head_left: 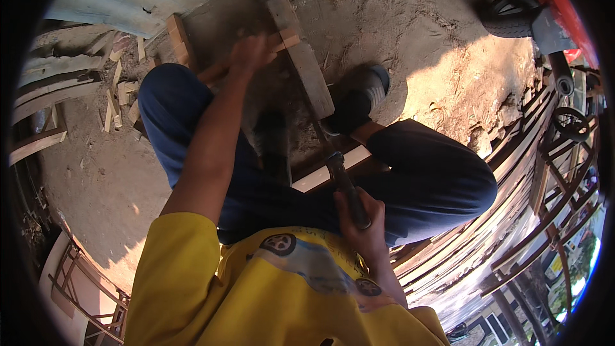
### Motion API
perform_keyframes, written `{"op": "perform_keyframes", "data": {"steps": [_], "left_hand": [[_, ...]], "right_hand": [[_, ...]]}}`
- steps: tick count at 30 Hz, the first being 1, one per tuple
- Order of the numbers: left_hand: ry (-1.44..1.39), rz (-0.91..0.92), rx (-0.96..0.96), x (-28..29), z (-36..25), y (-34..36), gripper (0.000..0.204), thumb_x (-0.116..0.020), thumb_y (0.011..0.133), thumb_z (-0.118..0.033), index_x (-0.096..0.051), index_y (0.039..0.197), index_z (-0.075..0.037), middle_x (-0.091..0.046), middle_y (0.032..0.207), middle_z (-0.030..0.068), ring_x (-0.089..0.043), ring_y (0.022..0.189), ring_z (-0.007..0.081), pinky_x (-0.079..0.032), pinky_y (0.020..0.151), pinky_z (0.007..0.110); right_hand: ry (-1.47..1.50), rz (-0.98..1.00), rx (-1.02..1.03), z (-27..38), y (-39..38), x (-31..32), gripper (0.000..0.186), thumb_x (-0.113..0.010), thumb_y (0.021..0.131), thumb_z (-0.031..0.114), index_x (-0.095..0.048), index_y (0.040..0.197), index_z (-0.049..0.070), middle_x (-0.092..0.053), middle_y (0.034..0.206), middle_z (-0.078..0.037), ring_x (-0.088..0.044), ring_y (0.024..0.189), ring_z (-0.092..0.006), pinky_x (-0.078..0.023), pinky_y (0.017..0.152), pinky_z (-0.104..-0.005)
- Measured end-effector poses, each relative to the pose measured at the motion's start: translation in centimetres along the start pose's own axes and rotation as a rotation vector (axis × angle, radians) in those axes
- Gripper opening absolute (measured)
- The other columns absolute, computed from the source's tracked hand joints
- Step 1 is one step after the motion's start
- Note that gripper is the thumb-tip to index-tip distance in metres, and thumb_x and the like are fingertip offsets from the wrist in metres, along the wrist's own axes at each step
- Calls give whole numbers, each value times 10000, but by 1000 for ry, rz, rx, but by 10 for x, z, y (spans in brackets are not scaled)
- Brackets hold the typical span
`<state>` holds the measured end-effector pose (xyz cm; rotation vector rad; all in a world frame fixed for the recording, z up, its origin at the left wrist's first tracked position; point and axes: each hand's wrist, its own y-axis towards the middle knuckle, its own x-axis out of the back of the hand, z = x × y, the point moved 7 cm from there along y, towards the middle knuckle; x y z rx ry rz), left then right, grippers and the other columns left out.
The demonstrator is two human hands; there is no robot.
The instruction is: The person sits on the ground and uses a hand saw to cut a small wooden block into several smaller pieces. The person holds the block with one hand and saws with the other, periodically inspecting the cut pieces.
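Note:
My left hand (251, 52) is closed around a narrow wooden strip (289, 38). One end of the strip lies across a pale wooden board (307, 77) on the ground, and the rest runs back past my left knee. In my right hand (364, 219), close to my lap, is the dark handle (349, 193) of a long, thin-bladed tool. Its narrow blade (318, 129) points away from me along the left edge of the board toward the strip. Seen almost edge-on and in shadow, the blade does not show whether it has teeth.
My bent legs flank the board, with a shoe (371, 86) beside its near end. Wood offcuts (115, 102) lie on the dirt at left, near a corrugated metal sheet (128, 0). Long planks (474, 218) are stacked at right, below a wheel (570, 123).

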<state>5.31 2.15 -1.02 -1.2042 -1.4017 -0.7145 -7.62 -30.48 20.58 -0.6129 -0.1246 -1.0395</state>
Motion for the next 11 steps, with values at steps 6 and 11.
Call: {"op": "perform_keyframes", "data": {"steps": [6, 11], "left_hand": [[12, 117, 32, -2, 2, -1, 437, -745, 752, -343, -597, 1048, -58, -688, 958, 177, -661, 953, 319, -518, 843, 439], [-28, 95, 43, -3, -1, -3, 475, -750, 737, -372, -601, 1059, -57, -691, 967, 167, -664, 942, 319, -521, 837, 434]], "right_hand": [[-27, -13, -68, 4, -25, 10, 114, -649, 879, 82, -614, 814, -5, -523, 544, -23, -427, 503, -16, -324, 425, -254], [-11, 5, -40, -9, -18, 8, 155, -687, 866, 124, -615, 813, -2, -538, 534, -13, -461, 506, -13, -324, 418, -244]]}}
